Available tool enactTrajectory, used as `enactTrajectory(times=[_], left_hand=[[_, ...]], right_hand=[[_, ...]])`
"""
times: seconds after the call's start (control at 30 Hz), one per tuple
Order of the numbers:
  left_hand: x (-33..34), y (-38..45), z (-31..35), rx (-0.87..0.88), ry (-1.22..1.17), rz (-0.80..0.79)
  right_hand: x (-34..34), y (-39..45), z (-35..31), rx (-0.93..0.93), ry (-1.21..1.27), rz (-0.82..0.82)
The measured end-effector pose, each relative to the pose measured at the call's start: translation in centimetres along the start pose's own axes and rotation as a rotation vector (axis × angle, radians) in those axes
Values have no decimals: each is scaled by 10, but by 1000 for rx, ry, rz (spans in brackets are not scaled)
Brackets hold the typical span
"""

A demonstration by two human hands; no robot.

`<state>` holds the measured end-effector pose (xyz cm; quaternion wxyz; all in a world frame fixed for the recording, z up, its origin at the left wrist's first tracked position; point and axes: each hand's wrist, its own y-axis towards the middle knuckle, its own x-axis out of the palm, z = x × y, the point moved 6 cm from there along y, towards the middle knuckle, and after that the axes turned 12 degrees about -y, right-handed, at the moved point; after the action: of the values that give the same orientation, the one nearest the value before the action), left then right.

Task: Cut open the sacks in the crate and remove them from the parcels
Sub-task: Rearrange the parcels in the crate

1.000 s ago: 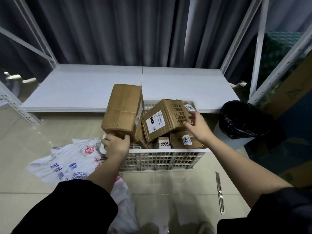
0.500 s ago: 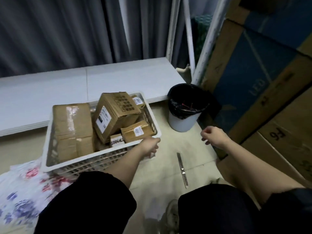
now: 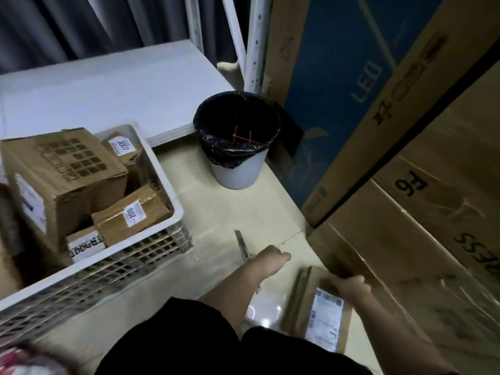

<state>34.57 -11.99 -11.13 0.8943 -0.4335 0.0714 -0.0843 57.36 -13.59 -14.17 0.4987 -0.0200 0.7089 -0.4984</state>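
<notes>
The white plastic crate (image 3: pixel 135 262) stands on the floor at the left and holds several brown cardboard parcels (image 3: pixel 62 174) with white labels. A metal utility knife (image 3: pixel 241 242) lies on the tiles to its right. My left hand (image 3: pixel 270 262) reaches across with curled fingers, lying over the knife's near end. Whether it grips the knife is hidden. My right hand (image 3: pixel 350 289) is closed on the far edge of a flat labelled parcel (image 3: pixel 322 318) on the floor. A printed white sack (image 3: pixel 16 358) shows blurred at the bottom left corner.
A white bin with a black liner (image 3: pixel 235 174) stands behind the knife. Large cartons (image 3: pixel 405 239) lean close on the right. A low white shelf board (image 3: pixel 108 90) runs behind the crate, with shelf posts (image 3: pixel 253 50) and dark curtains beyond.
My view has swung right. My left hand left the crate's rim and moved onto the knife. My right hand dropped to the flat parcel on the floor.
</notes>
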Motion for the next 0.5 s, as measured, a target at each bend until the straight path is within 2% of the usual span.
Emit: enactTrajectory(times=[0.17,0.23,0.3,0.33,0.43,0.5], left_hand=[[46,27,-59,-144,91,-111],[61,30,-78,-221,74,-143],[67,33,-89,-236,-22,-95],[69,32,-90,-241,-72,-76],[60,22,-81,-199,-151,-47],[44,14,-69,-167,-228,-17]], right_hand=[[27,22,17,35,33,-71],[26,13,-1,-100,-7,-94],[28,0,-2,-85,64,-182],[33,3,0,-22,179,-251],[25,-3,-14,20,131,-309],[19,-11,-33,-32,109,-334]])
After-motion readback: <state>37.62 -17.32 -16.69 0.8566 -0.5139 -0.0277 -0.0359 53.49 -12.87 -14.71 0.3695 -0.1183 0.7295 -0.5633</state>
